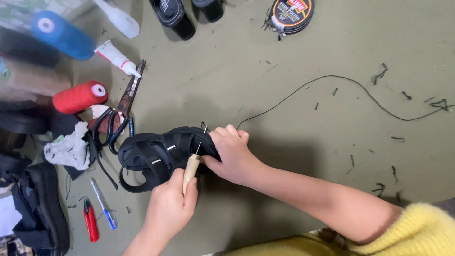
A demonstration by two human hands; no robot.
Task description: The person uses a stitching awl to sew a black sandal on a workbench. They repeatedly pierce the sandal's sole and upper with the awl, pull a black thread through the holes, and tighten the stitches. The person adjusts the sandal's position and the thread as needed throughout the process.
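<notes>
My left hand (169, 207) comes up from below, fingers wrapped tight around the pale wooden handle of an awl (190, 171), its thin metal tip angled up into the black sandal (161, 156). My right hand (233, 154) reaches in from the right, forearm stretched across the olive surface (294, 156), fingers curled over the sandal's toe end, pressing it down; they seem to pinch the black thread (332, 83) there, though I can't quite tell. The sandal lies mid-surface, beside the scissors (118, 118).
</notes>
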